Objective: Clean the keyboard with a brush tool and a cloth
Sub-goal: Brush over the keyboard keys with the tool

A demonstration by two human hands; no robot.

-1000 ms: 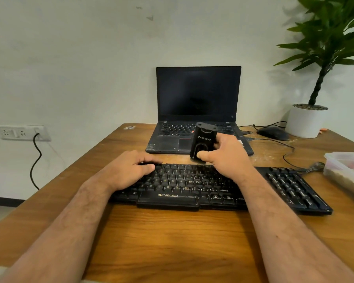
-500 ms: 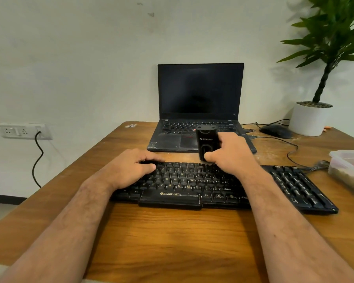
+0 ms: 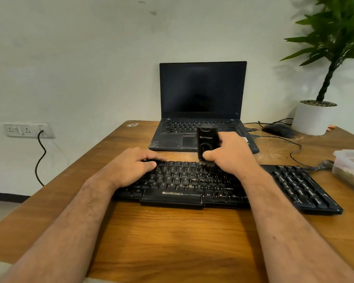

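Observation:
A black keyboard (image 3: 192,186) lies across the wooden table (image 3: 172,237) in front of me. My right hand (image 3: 231,156) grips a black brush tool (image 3: 206,139), held upright with its lower bristle end touching the keyboard's top key rows near the middle. My left hand (image 3: 131,166) rests palm down on the keyboard's left end, its fingers curled over the far edge. No cloth is in sight.
An open black laptop (image 3: 200,111) stands just behind the keyboard. A mouse (image 3: 278,130) with its cable and a potted plant (image 3: 315,117) sit at the back right. A clear plastic container (image 3: 352,166) is at the right edge. A wall socket (image 3: 27,130) is at left.
The brush tool has gone from tilted to upright in my right hand and shifted slightly along the top key rows. My left hand has stayed on the keyboard's left end.

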